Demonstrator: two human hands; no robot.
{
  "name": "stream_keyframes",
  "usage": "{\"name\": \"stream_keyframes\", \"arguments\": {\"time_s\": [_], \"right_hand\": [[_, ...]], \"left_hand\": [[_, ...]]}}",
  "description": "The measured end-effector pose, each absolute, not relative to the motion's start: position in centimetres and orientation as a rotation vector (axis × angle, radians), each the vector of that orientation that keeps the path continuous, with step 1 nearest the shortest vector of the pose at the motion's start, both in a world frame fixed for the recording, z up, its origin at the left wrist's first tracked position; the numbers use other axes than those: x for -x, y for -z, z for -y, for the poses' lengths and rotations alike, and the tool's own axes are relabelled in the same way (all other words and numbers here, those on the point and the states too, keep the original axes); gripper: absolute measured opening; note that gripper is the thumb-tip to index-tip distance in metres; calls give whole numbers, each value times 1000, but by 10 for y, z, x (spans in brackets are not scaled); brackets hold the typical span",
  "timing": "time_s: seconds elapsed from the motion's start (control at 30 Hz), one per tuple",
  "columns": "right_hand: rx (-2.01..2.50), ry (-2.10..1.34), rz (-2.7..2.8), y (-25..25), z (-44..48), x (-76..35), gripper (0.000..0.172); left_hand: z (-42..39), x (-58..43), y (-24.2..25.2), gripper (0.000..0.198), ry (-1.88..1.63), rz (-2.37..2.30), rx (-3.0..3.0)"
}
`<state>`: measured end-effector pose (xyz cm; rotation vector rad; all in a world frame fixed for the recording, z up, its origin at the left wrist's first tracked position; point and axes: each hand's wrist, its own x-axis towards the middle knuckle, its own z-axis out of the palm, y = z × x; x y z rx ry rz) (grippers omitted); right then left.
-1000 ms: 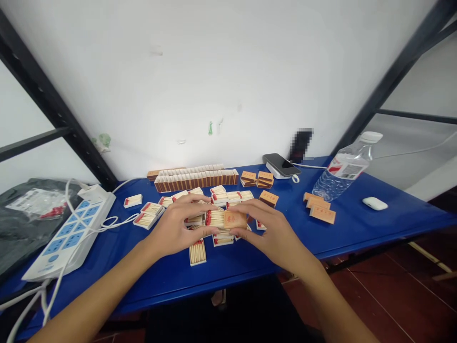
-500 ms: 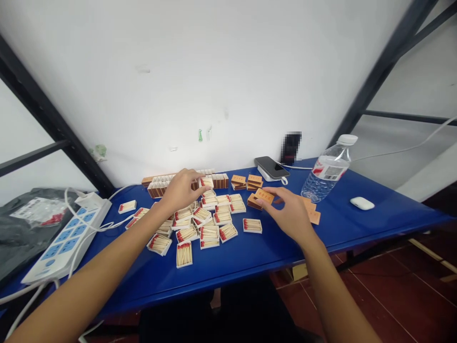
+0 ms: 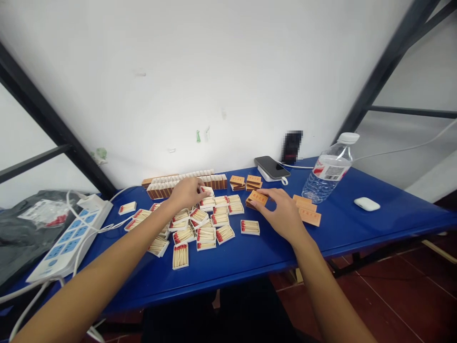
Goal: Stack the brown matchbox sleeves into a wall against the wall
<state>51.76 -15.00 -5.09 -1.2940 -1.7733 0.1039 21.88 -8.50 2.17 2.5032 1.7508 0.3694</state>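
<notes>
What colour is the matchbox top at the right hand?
The matchbox top is orange with darker lettering; head view shows it.

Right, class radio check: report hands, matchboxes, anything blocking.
Left hand at match tray. Right hand pinching orange matchbox. Bottle off to the right, not blocking either hand.

A cluster of open match trays (image 3: 207,234) is occupying the tabletop (image 3: 342,224). At the cluster's rear edge, the left hand (image 3: 186,192) is pinching a single match tray (image 3: 207,191). Right of the cluster, the right hand (image 3: 282,209) is gripping an orange matchbox (image 3: 257,198). A loose tray (image 3: 250,227) is lying just beside the cluster, on its right. Behind the cluster, packed matchboxes (image 3: 160,191) are standing in rows. Behind it and to the right, a phone (image 3: 273,166) is resting. Farther right of the cluster, orange sleeves (image 3: 309,217) are lying and a bottle (image 3: 326,176) is standing. Left of the cluster, a power strip (image 3: 71,238) is lying.
</notes>
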Motion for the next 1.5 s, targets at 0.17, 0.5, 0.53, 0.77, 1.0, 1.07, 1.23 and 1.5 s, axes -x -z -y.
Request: {"name": "stream_keyframes", "arguments": {"time_s": [0.17,0.5,0.53,0.77,1.0,1.07,1.23,1.5], "right_hand": [[1264,-54,1787,49,149,-516,37],[1303,57,1717,51,157,-523,38],[1308,113,1695,50,161,-528,34],[1427,334,1740,47,188,-604,31],[1779,-48,1756,68,201,-645,56],[1797,-114,1735,62,202,-637,59],[1595,-67,1759,30,213,-577,51],[972,-383,1921,25,217,-440,38]], "left_hand": [[80,-212,-21,37,-401,-1646,-2473],[123,-200,-48,28,-813,-1488,-2889],[131,-196,-50,28,-883,-1445,-2946],[164,-163,-35,12,-1290,-1209,-3118],[159,-145,-2,12,-1566,-1119,-3216],[158,-144,1,12,-1647,-1118,-3152],[166,-155,5,13,-1668,-1072,-2986],[194,-192,11,63,-1447,-695,-3052]]}}
